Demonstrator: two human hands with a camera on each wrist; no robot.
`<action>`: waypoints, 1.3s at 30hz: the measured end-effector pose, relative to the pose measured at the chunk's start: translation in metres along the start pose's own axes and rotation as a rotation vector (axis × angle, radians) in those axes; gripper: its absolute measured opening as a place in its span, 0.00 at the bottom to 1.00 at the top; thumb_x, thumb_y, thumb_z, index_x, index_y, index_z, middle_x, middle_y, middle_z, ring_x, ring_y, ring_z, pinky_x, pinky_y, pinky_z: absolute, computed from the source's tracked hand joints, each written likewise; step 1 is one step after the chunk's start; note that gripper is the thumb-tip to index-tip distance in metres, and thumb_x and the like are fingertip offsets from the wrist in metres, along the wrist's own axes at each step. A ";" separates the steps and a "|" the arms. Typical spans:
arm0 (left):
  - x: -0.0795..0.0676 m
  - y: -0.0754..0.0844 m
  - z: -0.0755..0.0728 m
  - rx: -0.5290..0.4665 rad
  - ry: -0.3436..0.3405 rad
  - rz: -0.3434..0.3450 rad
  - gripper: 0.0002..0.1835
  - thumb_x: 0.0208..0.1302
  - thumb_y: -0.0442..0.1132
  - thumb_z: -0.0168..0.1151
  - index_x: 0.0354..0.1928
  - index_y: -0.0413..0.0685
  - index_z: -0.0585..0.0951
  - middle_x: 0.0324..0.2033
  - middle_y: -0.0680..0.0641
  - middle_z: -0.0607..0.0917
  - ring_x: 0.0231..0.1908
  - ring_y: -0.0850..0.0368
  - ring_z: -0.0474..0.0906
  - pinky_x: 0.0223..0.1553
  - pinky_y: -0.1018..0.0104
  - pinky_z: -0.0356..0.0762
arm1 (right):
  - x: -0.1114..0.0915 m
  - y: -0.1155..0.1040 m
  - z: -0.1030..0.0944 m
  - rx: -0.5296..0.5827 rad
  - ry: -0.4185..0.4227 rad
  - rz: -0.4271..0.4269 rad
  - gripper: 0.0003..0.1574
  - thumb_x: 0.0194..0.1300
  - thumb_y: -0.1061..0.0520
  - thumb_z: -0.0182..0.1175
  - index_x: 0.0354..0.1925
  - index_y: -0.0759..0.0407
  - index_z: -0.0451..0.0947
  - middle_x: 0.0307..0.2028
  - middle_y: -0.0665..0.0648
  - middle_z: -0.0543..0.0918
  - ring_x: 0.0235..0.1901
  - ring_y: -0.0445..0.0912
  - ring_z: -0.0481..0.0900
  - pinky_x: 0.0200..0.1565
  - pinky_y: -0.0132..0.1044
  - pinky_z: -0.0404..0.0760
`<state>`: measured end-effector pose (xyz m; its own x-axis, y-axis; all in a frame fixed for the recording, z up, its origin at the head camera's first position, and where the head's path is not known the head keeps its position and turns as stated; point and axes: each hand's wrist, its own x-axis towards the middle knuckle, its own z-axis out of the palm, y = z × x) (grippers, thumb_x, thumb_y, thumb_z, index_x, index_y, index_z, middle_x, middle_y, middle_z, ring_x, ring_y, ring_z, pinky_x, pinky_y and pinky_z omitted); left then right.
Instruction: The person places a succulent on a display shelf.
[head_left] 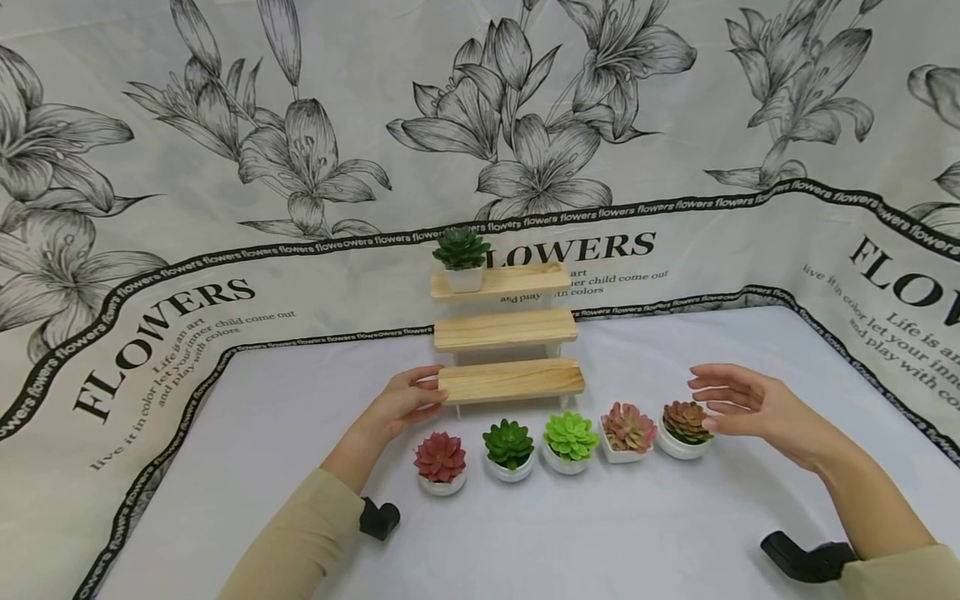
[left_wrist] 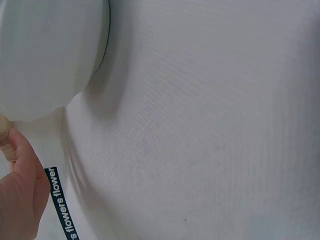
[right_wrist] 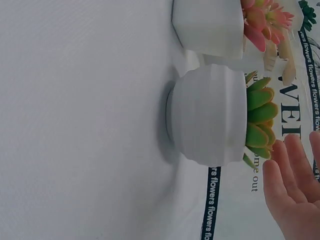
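Observation:
A three-tier wooden display stand (head_left: 512,381) stands at the middle back. My left hand (head_left: 406,400) pinches the left end of its lowest board; in the left wrist view the thumb and a finger meet at the board's end (left_wrist: 6,142). My right hand (head_left: 757,408) is beside the reddish-brown succulent (head_left: 686,422), fingers spread and relaxed, holding nothing. In the right wrist view its fingertips come close to the leaves of that succulent (right_wrist: 261,120), which sits in a round white pot (right_wrist: 207,116); whether they touch, I cannot tell.
In front of the stand sit potted succulents: red (head_left: 440,458), dark green (head_left: 510,444), bright green (head_left: 571,437) and pink (head_left: 628,428). Another green succulent (head_left: 461,250) stands on the top board's left end. A flower-printed cloth (head_left: 337,292) hangs behind the white tabletop (head_left: 525,542).

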<state>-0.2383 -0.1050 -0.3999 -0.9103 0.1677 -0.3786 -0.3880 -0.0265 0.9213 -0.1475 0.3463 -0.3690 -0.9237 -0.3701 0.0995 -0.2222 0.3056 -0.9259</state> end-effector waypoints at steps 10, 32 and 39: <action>-0.001 0.001 0.001 -0.005 0.001 0.003 0.29 0.61 0.22 0.55 0.65 0.37 0.65 0.57 0.34 0.70 0.40 0.57 0.74 0.40 0.68 0.76 | -0.007 0.018 -0.001 0.045 -0.042 0.027 0.42 0.59 0.73 0.57 0.67 0.51 0.58 0.55 0.38 0.71 0.51 0.33 0.72 0.44 0.30 0.77; -0.001 0.000 0.000 -0.012 -0.002 -0.003 0.29 0.60 0.22 0.55 0.65 0.37 0.65 0.56 0.35 0.71 0.39 0.57 0.74 0.41 0.66 0.76 | 0.003 0.030 0.008 -0.117 -0.077 0.193 0.46 0.51 0.62 0.69 0.64 0.72 0.58 0.51 0.38 0.73 0.47 0.27 0.69 0.45 0.27 0.72; -0.002 0.001 0.001 -0.008 -0.004 -0.004 0.28 0.61 0.22 0.55 0.64 0.37 0.65 0.56 0.35 0.71 0.40 0.56 0.74 0.46 0.63 0.75 | 0.004 0.032 0.009 -0.144 -0.080 0.218 0.46 0.50 0.61 0.69 0.63 0.72 0.59 0.51 0.47 0.74 0.46 0.26 0.69 0.44 0.28 0.73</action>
<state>-0.2371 -0.1048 -0.3979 -0.9083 0.1713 -0.3816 -0.3925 -0.0342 0.9191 -0.1554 0.3466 -0.4016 -0.9282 -0.3483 -0.1308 -0.0682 0.5049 -0.8605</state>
